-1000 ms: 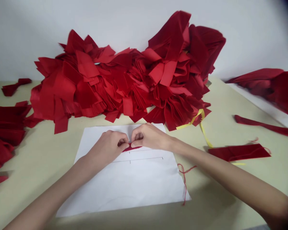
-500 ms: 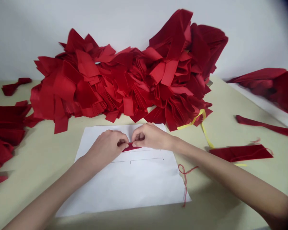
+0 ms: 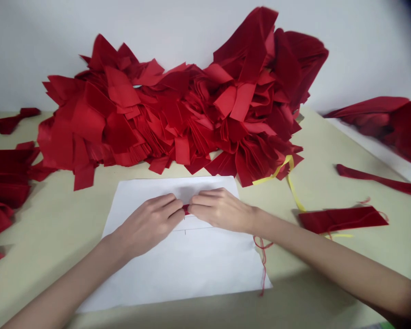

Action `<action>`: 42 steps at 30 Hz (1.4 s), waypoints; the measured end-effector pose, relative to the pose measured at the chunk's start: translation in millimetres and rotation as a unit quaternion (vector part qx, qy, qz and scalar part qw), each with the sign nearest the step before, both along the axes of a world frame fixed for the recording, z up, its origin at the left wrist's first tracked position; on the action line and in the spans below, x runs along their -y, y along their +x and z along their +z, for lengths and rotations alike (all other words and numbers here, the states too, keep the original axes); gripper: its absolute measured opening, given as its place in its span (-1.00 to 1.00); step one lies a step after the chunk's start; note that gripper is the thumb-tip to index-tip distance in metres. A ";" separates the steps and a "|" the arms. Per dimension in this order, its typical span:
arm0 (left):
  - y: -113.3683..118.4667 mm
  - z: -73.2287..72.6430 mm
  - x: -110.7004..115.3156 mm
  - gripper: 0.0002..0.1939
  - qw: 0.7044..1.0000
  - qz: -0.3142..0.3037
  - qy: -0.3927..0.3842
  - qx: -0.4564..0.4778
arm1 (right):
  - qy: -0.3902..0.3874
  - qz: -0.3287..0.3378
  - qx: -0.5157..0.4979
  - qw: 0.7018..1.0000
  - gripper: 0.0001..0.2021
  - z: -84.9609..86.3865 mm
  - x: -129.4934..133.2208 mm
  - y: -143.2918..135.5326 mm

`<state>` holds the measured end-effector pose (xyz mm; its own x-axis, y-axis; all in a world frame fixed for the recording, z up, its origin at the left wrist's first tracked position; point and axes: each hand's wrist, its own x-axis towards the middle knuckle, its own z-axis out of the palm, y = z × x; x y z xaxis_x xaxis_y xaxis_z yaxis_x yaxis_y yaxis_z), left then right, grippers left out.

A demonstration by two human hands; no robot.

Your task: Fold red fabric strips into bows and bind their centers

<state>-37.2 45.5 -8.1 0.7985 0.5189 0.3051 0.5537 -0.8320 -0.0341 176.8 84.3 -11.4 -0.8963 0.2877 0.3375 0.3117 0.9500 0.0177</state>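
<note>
Over the upper part of a white paper sheet, my left hand and my right hand pinch a small piece of red velvet fabric from either side. Only a short bit of the fabric shows between my fingertips; the remainder is hidden under both hands. Ruled lines with short tick marks run across the paper just below my fingers. A red thread lies over the sheet's right edge, near my right wrist.
Behind the paper rises a big heap of red fabric strips. More red fabric lies at the left edge. To the right are a folded red piece, a narrow red strip and a yellow ribbon.
Both hands have rolled down and closed in over the red fabric, so less of it shows. The fingers now cover more of the ruled lines on the right.
</note>
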 end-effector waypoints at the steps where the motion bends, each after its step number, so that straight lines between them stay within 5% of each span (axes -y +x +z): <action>1: -0.3 -0.8 1.0 -0.75 1.000 -0.008 0.011 -0.004 | 0.019 0.007 -0.005 1.000 -0.77 -0.9 0.5 0.5; 10: -2.9 1.9 4.8 -0.75 0.999 -0.030 -0.005 -0.025 | 0.059 0.038 0.003 0.998 -0.80 -3.2 2.2 6.6; 17: 1.9 7.4 6.1 -0.79 0.996 0.025 -0.086 0.012 | -0.009 -0.008 0.028 1.000 -0.80 4.0 1.9 2.1; 25: 9.5 9.5 -0.2 -0.77 0.970 0.115 -0.201 0.069 | 0.066 -0.024 0.084 0.994 -0.82 4.9 6.1 -11.9; 33: 13.1 8.5 -1.8 -0.78 0.977 0.144 -0.155 0.035 | -0.121 -0.055 0.117 0.984 -0.78 26.5 -3.2 -13.9; 39: 2.6 21.9 -8.4 -0.75 0.929 0.109 -0.345 0.078 | -0.378 -0.024 0.096 0.920 -0.88 37.4 -22.8 -13.4; 42: 2.0 23.5 -7.6 -0.74 0.922 0.112 -0.366 0.064 | -0.421 -0.028 0.103 0.901 -0.89 36.5 -25.2 -15.5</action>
